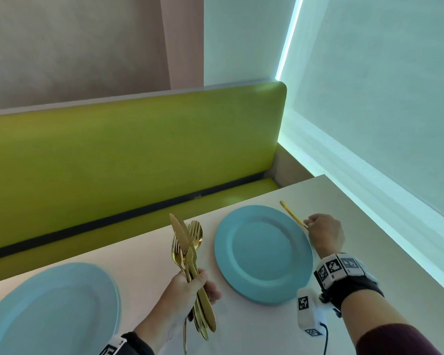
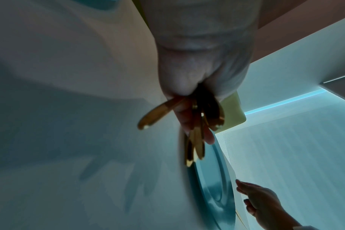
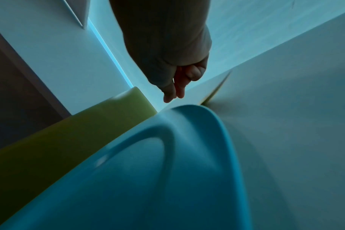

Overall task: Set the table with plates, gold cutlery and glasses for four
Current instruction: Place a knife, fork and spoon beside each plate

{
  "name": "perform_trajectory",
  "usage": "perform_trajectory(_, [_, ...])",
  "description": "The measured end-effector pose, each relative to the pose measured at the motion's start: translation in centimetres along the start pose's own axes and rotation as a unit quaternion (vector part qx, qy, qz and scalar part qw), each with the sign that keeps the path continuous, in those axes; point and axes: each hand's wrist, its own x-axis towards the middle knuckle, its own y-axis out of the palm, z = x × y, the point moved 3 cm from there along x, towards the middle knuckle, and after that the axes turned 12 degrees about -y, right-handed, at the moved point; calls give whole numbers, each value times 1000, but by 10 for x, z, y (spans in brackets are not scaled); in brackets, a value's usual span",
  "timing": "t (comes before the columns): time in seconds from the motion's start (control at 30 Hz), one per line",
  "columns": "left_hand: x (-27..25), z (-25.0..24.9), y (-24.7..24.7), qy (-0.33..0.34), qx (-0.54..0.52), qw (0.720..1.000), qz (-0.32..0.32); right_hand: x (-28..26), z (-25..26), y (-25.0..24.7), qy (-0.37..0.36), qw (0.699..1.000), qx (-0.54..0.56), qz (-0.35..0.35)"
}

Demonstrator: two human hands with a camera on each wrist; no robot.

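Note:
My left hand (image 1: 198, 285) grips a bundle of gold cutlery (image 1: 187, 242), forks, knives and a spoon, upright above the white table (image 1: 144, 254). The left wrist view shows the handles (image 2: 195, 146) sticking out below my curled fingers (image 2: 207, 137). A blue plate (image 1: 263, 252) lies on the table's far right. Right of it lies a single gold knife (image 1: 291, 213), tip pointing away. My right hand (image 1: 308, 222) hovers at its handle end. In the right wrist view its fingers (image 3: 172, 95) hang loosely straight, apart from the knife (image 3: 217, 88). A second blue plate (image 1: 49, 308) lies at the near left.
A green upholstered bench (image 1: 139, 149) runs along the table's far side. A pale wall with a lit strip (image 1: 369, 190) borders the table on the right. My right wrist carries a camera unit with a cable (image 1: 309, 313) above the table.

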Motion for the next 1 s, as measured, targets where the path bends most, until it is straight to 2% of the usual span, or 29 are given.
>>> perform_trajectory(0.07, [-6, -1, 0, -3, -7, 1000, 14, -3, 10, -8, -21, 1000, 14, -13])
perform_trajectory(0.17, [-17, -3, 1, -19, -33, 999, 33, -13, 40, -20, -95, 995, 28, -10])
perform_trajectory(0.3, [-40, -6, 1, -13, -25, 998, 61, -48, 95, -32, -227, 971, 28, 74])
perform_trajectory(0.47, [-70, -11, -4, 3, -12, 997, 80, -113, 145, -33, -322, 924, 43, 202])
perform_trajectory(0.57, [-94, -12, -13, 17, -4, 996, 91, -156, 164, -32, -368, 894, 35, 254])
perform_trajectory(0.63, [-111, -12, -20, 27, 1, 995, 100, -183, 173, -31, -377, 886, 38, 265])
perform_trajectory(0.7, [-130, -12, -28, 39, 14, 994, 103, -207, 180, -33, -369, 891, 51, 260])
perform_trajectory(0.83, [-169, -6, -48, 55, 40, 993, 100, -254, 189, -37, -325, 900, 111, 268])
perform_trajectory(1.0, [-209, 8, -75, 72, 54, 991, 98, -308, 201, -43, -274, 892, 200, 299])
